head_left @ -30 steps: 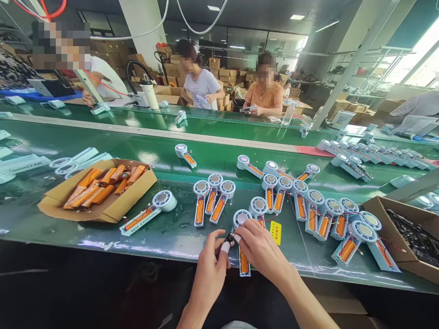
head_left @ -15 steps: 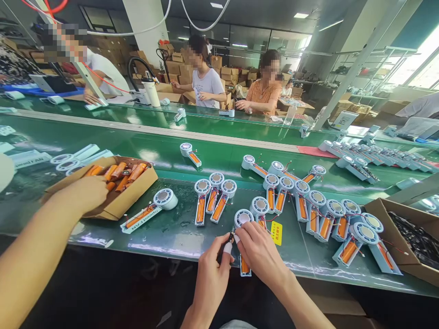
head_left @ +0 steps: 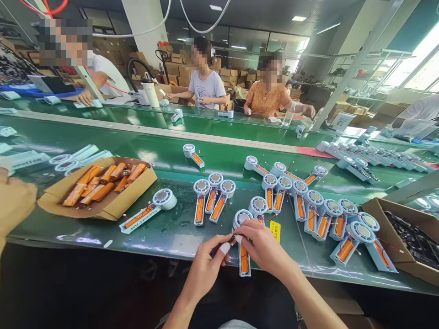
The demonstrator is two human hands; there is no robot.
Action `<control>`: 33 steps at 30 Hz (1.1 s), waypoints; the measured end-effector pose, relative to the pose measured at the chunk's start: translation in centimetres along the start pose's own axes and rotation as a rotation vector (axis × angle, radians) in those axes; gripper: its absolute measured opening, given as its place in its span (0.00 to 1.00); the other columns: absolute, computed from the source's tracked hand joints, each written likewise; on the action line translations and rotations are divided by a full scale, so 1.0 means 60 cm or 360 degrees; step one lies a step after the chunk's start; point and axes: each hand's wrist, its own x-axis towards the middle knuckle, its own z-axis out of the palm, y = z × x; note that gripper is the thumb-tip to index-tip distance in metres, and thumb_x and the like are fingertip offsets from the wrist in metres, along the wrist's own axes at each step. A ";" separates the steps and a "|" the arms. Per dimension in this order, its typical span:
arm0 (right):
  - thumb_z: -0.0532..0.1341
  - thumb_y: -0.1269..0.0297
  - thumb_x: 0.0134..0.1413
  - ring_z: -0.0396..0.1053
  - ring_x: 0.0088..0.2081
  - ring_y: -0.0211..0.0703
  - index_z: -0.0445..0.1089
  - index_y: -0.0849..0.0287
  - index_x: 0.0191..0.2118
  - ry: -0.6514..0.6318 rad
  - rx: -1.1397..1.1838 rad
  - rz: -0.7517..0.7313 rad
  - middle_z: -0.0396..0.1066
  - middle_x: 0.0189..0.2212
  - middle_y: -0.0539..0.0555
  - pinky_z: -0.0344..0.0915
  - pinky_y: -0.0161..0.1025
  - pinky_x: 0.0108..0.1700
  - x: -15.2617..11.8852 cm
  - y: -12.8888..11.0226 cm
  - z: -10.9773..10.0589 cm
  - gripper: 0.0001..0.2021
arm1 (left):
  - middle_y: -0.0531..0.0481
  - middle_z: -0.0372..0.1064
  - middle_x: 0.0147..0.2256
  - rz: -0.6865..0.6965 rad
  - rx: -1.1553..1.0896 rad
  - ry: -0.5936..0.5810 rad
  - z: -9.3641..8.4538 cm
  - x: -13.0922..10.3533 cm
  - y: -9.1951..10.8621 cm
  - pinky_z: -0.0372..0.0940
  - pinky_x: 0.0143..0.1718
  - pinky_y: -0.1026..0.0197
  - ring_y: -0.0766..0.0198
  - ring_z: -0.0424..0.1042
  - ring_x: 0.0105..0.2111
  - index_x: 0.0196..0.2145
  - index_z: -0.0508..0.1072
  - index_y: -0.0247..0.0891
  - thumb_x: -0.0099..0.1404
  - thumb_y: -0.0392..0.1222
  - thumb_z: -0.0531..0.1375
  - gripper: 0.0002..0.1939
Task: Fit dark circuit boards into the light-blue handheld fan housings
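Note:
My left hand pinches a small black circuit board between thumb and fingertips; the thumb carries a white finger cover. Close against it, my right hand is closed with its fingertips at the board's upper end, where thin wires seem to run; its exact hold is partly hidden. Beneath both hands lies an open handheld fan, with a round light-blue head and an orange battery in its handle, the handle end jutting over the bench edge. Several similar fans lie to the right, and a group of fans is just beyond.
At left stands a cardboard box of orange batteries, with a co-worker's blurred hand beside it. A box of black parts is at right. One fan lies near the batteries. Co-workers sit across the green conveyor belt.
The co-worker's hand has left the battery box and moved to the far left. My hands stay over the same fan; the circuit board has tilted and my left hand shifted slightly left.

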 end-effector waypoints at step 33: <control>0.70 0.49 0.48 0.72 0.28 0.43 0.79 0.59 0.39 0.0549 0.1571 0.0731 0.76 0.29 0.53 0.72 0.42 0.36 -0.003 0.008 0.045 0.18 | 0.46 0.74 0.40 0.0355 0.1491 -0.0104 0.015 -0.021 0.019 0.71 0.33 0.60 0.56 0.79 0.35 0.55 0.74 0.52 0.65 0.26 0.44 0.32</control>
